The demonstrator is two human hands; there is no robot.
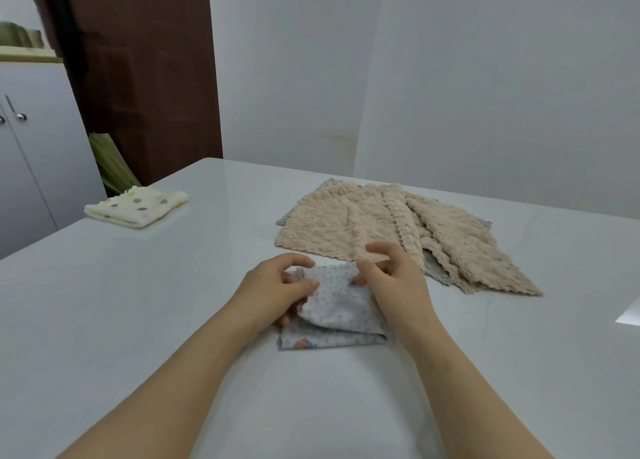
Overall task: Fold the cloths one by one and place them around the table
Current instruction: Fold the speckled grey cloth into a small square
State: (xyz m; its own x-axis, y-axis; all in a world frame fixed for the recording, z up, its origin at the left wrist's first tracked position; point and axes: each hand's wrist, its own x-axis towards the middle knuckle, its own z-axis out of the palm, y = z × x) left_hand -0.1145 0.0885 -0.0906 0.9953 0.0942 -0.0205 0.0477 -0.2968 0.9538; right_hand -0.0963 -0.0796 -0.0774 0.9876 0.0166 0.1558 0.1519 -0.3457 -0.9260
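Observation:
A small pale blue-grey patterned cloth (337, 308), partly folded, lies on the white table (173, 320) in front of me. My left hand (273, 290) grips its left edge, thumb on top and fingers curled under. My right hand (391, 278) pinches the cloth's upper right part, the other fingers lifted and curled above it. Behind them a heap of beige fluffy cloths (398, 230) is spread out, with grey cloth edges showing underneath. A folded cream cloth with coloured dots (136, 206) sits near the table's far left edge.
The table's far edge meets a white wall on the right. A white cabinet (38, 153) and a dark brown door (138, 70) stand to the left beyond the table. A bright reflection (628, 314) shows at the right edge.

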